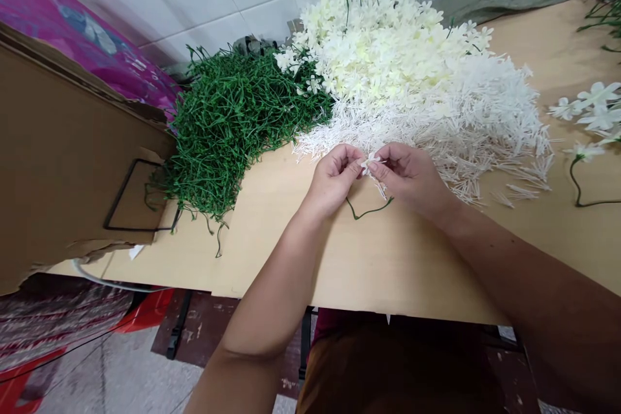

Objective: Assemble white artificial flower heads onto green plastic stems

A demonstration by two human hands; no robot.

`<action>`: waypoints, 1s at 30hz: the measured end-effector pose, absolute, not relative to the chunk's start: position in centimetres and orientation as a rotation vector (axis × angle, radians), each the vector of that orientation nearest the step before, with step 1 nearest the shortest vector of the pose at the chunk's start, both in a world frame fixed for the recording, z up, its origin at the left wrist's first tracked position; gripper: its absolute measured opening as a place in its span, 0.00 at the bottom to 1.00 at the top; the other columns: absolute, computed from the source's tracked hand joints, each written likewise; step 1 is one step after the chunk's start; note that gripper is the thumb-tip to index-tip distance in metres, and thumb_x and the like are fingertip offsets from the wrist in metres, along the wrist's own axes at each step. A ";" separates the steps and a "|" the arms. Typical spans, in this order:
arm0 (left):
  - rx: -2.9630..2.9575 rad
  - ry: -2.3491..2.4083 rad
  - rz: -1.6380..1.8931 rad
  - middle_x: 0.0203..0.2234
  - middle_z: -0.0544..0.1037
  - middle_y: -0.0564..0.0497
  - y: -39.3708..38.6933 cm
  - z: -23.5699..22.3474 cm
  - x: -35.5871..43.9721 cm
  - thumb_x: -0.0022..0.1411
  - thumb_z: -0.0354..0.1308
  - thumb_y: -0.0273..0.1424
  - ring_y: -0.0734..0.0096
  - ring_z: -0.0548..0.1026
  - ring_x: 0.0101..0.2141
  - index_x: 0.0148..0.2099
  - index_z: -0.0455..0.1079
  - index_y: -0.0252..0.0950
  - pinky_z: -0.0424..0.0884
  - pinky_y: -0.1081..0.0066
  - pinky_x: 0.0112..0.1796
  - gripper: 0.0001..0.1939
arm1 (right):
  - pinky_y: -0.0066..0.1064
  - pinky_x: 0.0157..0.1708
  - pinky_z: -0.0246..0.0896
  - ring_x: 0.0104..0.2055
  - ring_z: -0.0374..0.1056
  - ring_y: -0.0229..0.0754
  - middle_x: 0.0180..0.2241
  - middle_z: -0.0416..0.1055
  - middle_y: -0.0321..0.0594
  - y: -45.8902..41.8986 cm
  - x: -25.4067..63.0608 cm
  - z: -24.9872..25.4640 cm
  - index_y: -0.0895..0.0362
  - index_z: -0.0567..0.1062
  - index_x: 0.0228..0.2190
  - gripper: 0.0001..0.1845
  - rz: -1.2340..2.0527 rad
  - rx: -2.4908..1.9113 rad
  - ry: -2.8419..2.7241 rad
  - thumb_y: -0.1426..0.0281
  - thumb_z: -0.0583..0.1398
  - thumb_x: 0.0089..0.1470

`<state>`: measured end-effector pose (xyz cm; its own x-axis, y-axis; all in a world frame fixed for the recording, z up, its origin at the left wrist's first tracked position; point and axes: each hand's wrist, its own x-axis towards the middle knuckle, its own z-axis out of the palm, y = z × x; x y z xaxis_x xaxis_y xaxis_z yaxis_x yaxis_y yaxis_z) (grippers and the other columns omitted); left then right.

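Both my hands meet over the table, fingertips almost touching. A small white artificial flower is pinched between them, partly covered by the fingers. My left hand grips its left side with thumb and forefinger. From the other side, my right hand pinches the same flower. Beneath the hands a green plastic stem lies bent on the table; whether it joins the flower I cannot tell. Just behind the hands spreads a heap of thin white plastic sticks.
Green plastic stems form a pile at the left. White and pale yellow flower heads are heaped at the back, against the tiled wall. A cardboard box stands at far left. Assembled white flowers lie at the right on the wooden table.
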<state>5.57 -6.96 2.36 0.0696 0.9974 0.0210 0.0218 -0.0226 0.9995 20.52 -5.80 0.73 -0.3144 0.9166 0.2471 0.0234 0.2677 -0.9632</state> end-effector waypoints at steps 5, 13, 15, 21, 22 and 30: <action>1.516 1.412 0.916 0.21 0.69 0.55 -7.2 3.1 2.6 0.54 0.63 0.31 0.78 0.63 0.23 0.28 0.67 0.35 0.59 0.74 0.26 0.08 | 0.28 0.23 0.52 0.23 0.55 0.32 0.21 0.62 0.32 -5.8 20.8 0.8 0.57 0.68 0.24 0.15 1.162 -0.934 -1.629 0.60 0.64 0.50; 1.804 1.640 0.468 0.21 0.73 0.52 -7.3 2.0 1.6 0.49 0.64 0.30 0.74 0.64 0.23 0.27 0.70 0.37 0.57 0.72 0.26 0.06 | 0.30 0.26 0.60 0.25 0.66 0.37 0.22 0.67 0.35 -6.1 20.9 1.4 0.57 0.68 0.25 0.17 1.574 -0.811 -1.762 0.57 0.64 0.49; 1.907 1.738 0.398 0.21 0.72 0.52 -7.3 1.9 2.5 0.49 0.61 0.26 0.72 0.64 0.23 0.26 0.69 0.38 0.55 0.71 0.25 0.04 | 0.30 0.27 0.59 0.25 0.65 0.36 0.21 0.67 0.36 -6.1 20.9 1.2 0.57 0.68 0.23 0.18 1.591 -0.806 -1.841 0.56 0.63 0.50; 1.963 1.748 0.233 0.23 0.72 0.52 -7.7 3.0 3.0 0.54 0.54 0.26 0.70 0.66 0.26 0.28 0.66 0.38 0.56 0.69 0.29 0.04 | 0.29 0.25 0.53 0.25 0.59 0.35 0.21 0.65 0.35 -5.0 21.5 0.2 0.58 0.69 0.24 0.16 1.394 -0.968 -1.721 0.59 0.64 0.48; 1.956 1.735 0.254 0.24 0.72 0.52 -7.7 3.1 2.9 0.55 0.54 0.26 0.70 0.66 0.26 0.28 0.65 0.38 0.56 0.69 0.30 0.04 | 0.30 0.26 0.53 0.25 0.60 0.35 0.22 0.65 0.35 -4.9 21.6 0.1 0.58 0.69 0.24 0.15 1.370 -0.981 -1.698 0.60 0.64 0.48; 1.696 1.472 0.705 0.23 0.68 0.55 -6.9 1.5 2.6 0.55 0.54 0.23 0.76 0.63 0.26 0.30 0.63 0.36 0.59 0.72 0.30 0.03 | 0.29 0.25 0.55 0.25 0.61 0.35 0.21 0.66 0.36 -4.9 21.7 0.4 0.57 0.70 0.23 0.14 1.477 -0.896 -1.755 0.61 0.64 0.49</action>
<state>2.58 -6.94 1.49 0.1802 0.9807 -0.0753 0.5556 -0.0383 0.8305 21.71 -4.93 0.41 -0.5429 0.8377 0.0596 0.0845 0.1250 -0.9886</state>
